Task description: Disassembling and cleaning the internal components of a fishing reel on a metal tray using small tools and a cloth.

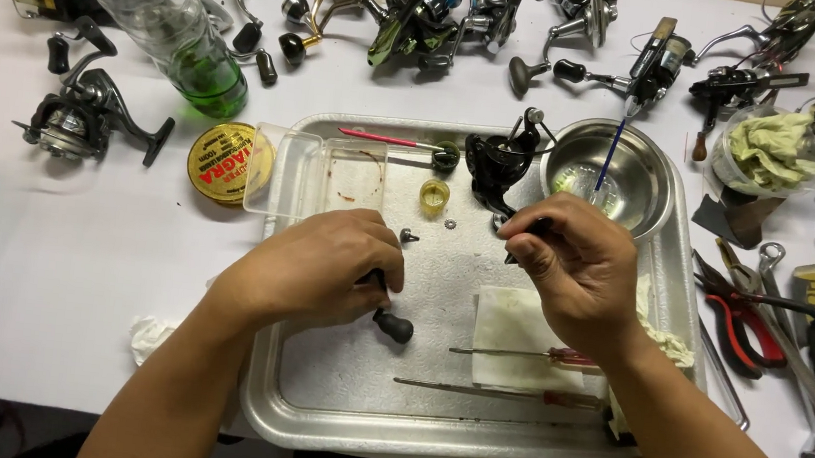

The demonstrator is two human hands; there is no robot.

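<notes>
- The metal tray (309, 419) lies under both hands, its long side running left to right across the white table (56, 255).
- The left hand (319, 265) is curled shut around a black reel handle (389, 319); the knob sticks out below and to the right of the fingers, and the crank arm runs up into the fist, so the long axis is steep, tilted slightly toward the right hand.
- The right hand (578, 270) sits level with the left and just apart from it, thumb and forefinger pinched on a small dark part (527, 233) whose tip points down-left toward the handle; what it is I cannot tell.
- The left hand is the nearer to the knob; the right is near but not touching.
- Two thin screwdrivers (525, 354) lie crosswise below the right hand, one on a folded white cloth (513, 324).
- A small screw (408, 235) and a washer (450, 224) sit just above, between the two hands.
</notes>
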